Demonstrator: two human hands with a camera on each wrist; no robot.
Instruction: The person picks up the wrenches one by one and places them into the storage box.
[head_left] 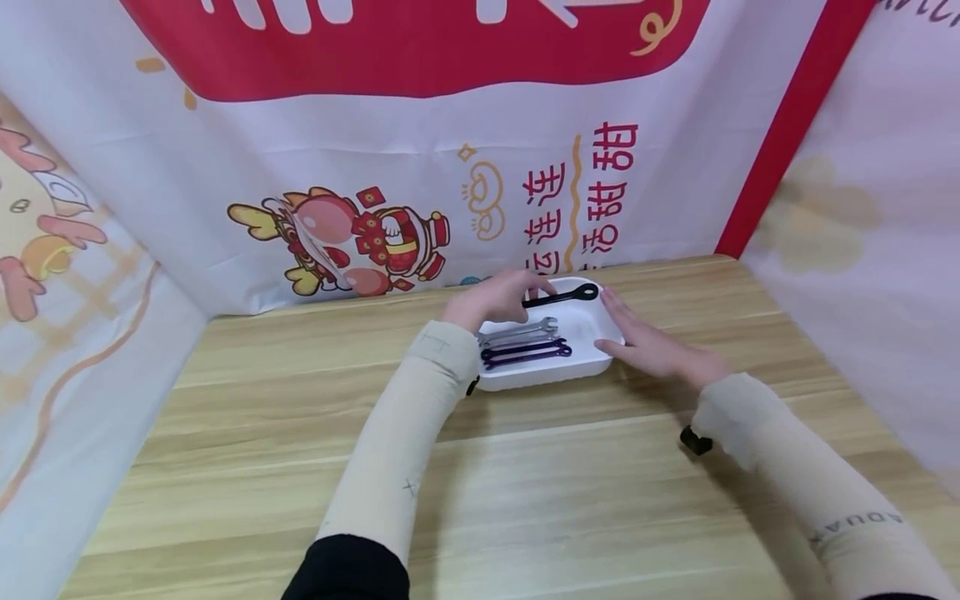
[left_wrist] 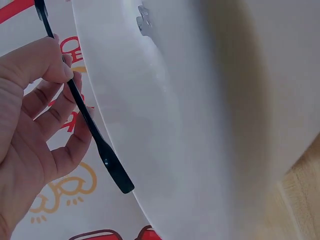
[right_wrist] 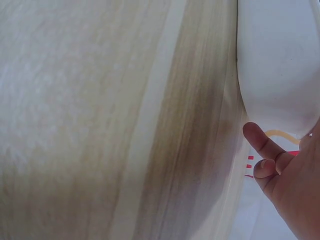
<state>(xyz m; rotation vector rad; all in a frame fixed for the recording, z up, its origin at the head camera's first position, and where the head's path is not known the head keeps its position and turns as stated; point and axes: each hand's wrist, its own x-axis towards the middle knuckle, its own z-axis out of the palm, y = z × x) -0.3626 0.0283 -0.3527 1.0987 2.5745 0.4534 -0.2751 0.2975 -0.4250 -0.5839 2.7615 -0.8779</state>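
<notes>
My left hand (head_left: 491, 298) pinches a black wrench (head_left: 577, 293) near its middle, over the back of a white tray (head_left: 590, 329). Thumb and fingertips meet on the thin shaft in the left wrist view, where the wrench (left_wrist: 84, 111) slants beside the tray wall. Several smaller wrenches lie side by side in the tray's left half: silver ones (head_left: 521, 333) behind, dark purplish ones (head_left: 525, 357) in front. My right hand (head_left: 648, 340) touches the tray's right end with fingers extended and thumb spread toward the front; part of it is cut off in the right wrist view.
The tray stands on a wood-grain table (head_left: 570, 492), close to its back edge. A printed white and red cloth (head_left: 450, 125) hangs right behind it, and more cloth closes off both sides. A small black object (head_left: 696, 440) sits under my right wrist.
</notes>
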